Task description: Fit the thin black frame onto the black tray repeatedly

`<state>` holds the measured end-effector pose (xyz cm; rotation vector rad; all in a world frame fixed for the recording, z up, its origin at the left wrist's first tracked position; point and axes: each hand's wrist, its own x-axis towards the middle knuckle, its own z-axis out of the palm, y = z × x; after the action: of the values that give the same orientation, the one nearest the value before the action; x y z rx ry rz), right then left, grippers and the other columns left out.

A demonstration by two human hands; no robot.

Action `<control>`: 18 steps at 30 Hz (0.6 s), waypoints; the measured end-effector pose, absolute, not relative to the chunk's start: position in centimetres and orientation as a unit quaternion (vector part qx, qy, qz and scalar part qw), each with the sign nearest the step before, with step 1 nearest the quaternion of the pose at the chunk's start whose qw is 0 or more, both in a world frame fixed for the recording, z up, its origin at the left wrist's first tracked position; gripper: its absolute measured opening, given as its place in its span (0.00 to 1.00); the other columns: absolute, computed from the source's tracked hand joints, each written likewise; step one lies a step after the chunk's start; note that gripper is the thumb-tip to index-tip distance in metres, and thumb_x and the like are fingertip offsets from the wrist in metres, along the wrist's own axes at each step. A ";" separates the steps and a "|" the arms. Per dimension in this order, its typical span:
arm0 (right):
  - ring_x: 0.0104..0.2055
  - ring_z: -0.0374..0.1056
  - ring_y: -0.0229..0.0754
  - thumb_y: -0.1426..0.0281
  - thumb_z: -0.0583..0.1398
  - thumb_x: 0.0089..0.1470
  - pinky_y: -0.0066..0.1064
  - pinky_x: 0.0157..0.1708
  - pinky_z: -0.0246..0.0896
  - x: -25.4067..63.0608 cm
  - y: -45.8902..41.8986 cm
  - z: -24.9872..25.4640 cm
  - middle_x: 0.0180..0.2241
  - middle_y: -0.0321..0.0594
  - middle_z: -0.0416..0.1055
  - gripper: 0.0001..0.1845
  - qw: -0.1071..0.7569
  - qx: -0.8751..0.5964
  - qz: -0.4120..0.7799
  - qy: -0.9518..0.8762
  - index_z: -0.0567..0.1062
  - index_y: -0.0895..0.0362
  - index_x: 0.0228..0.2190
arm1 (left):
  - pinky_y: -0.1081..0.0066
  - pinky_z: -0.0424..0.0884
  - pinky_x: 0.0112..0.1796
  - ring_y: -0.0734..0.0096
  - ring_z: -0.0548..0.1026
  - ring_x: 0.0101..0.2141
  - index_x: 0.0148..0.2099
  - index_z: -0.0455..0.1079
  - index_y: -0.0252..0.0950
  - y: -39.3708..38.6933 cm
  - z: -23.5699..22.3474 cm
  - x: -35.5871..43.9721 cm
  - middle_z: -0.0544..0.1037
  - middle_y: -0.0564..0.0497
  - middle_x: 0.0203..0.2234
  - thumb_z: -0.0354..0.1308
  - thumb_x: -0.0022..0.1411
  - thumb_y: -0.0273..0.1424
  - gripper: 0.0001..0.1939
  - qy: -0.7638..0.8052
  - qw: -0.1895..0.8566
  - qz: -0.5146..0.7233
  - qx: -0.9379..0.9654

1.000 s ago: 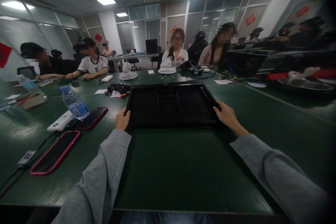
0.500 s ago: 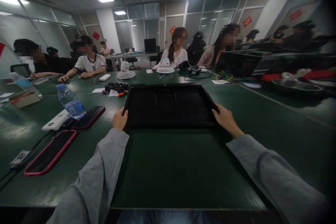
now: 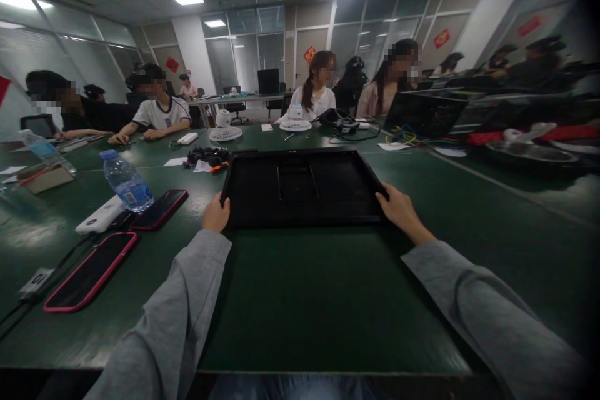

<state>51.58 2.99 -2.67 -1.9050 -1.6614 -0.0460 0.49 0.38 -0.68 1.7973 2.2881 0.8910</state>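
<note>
A large flat black frame-like panel (image 3: 302, 184) lies on the dark green table (image 3: 304, 300) in front of me. My left hand (image 3: 215, 214) grips its near left corner, fingers curled over the edge. At the near right corner my right hand (image 3: 398, 211) is closed on the rim in the same way. Both arms are in grey sleeves, stretched forward. The panel has a raised rim and an inner rectangular bracket near its middle.
To my left lie a pink-edged phone (image 3: 89, 272), a second phone (image 3: 159, 209), a white power bank (image 3: 100, 215) and a water bottle (image 3: 125, 181). Small white fans (image 3: 225, 128), cables and a headset (image 3: 340, 120) sit beyond. Several people sit along the far side.
The view has shifted slightly; both hands keep their hold on the panel's near corners and the panel sits almost where it was.
</note>
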 end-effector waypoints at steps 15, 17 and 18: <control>0.68 0.44 0.60 0.60 0.42 0.66 0.58 0.61 0.46 36.6 0.3 -0.3 0.65 0.64 0.50 0.34 0.377 -0.655 -0.215 -0.618 0.52 0.67 0.66 | 0.47 0.48 0.64 0.53 0.54 0.67 0.71 0.53 0.34 -2.7 1.4 12.9 0.59 0.40 0.67 0.38 0.72 0.41 0.30 0.650 -0.183 0.307 0.670; 0.69 0.42 0.59 0.61 0.41 0.66 0.57 0.62 0.44 32.4 0.1 -0.5 0.67 0.63 0.48 0.34 0.369 -0.636 -0.198 -0.648 0.51 0.67 0.67 | 0.47 0.48 0.64 0.54 0.52 0.67 0.71 0.54 0.36 -2.6 1.0 15.7 0.58 0.42 0.68 0.37 0.73 0.40 0.29 0.631 -0.180 0.300 0.693; 0.70 0.41 0.59 0.62 0.41 0.67 0.57 0.63 0.44 30.8 0.0 -0.7 0.67 0.63 0.47 0.34 0.363 -0.627 -0.186 -0.664 0.51 0.68 0.67 | 0.47 0.48 0.64 0.55 0.52 0.68 0.71 0.54 0.36 -2.6 0.7 16.7 0.58 0.43 0.68 0.37 0.73 0.39 0.29 0.623 -0.176 0.296 0.703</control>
<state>30.83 -0.03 -0.71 -1.6137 -1.7092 -0.4783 16.74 -2.58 0.74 2.4942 2.2113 1.0510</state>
